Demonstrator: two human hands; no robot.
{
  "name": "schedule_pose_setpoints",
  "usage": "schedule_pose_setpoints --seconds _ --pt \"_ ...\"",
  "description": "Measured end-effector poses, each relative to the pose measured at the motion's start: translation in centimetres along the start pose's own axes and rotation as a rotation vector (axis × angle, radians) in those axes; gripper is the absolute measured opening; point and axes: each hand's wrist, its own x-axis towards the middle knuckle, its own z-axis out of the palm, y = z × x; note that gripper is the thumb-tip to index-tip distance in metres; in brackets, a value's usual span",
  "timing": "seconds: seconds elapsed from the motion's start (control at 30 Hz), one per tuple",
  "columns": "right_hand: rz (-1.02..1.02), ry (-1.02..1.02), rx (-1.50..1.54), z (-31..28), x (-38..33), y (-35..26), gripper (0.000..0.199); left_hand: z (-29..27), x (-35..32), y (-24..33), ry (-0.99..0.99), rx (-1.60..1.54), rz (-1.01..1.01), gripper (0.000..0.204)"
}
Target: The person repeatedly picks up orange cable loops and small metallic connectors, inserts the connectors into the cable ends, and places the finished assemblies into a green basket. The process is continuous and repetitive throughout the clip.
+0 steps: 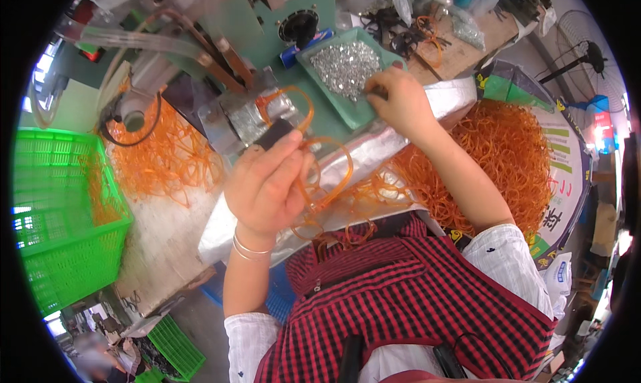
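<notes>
My left hand (267, 186) is closed with its fingers pinched on an orange plastic loop (348, 166), in front of a small metal press fixture (264, 113). Another orange loop (308, 106) curves up by the fixture. A dark block-like piece (274, 135) shows at my left fingertips; whether I hold it cannot be made out. My right hand (400, 103) reaches to the right edge of a green tray (355, 116), fingers curled together beside the small shiny metal pieces (345, 68). Anything between those fingers is too small to tell.
A green machine body (247, 29) stands behind. Orange loops lie heaped on the left table (163, 163) and in a large round bag (494, 163) at right. A green plastic basket (67, 229) is far left. Silvery sheeting (220, 229) covers the near edge.
</notes>
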Motion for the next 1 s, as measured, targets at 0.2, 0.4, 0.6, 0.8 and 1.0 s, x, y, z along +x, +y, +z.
schedule_pose_setpoints --seconds 0.2,0.4,0.6,0.8,1.0 --pt "-0.027 -0.028 -0.142 0.8 0.6 0.5 0.013 -0.1 -0.5 0.5 -0.008 -0.073 -0.088 0.032" --pt "-0.09 0.13 0.08 -1.3 1.1 0.9 0.017 0.4 0.4 0.0 0.019 -0.028 -0.02 0.033" --pt "0.281 -0.305 0.34 -4.9 -2.2 2.4 0.025 0.4 0.0 -0.2 0.026 -0.031 -0.042 0.033" --pt "0.5 -0.374 0.255 -0.4 -5.9 1.4 0.021 0.8 -0.2 -0.1 0.043 -0.036 -0.055 0.029" --pt "0.436 -0.178 0.324 -4.5 -5.8 -0.1 0.025 0.2 -0.8 -0.1 -0.019 -0.035 -0.024 0.03"
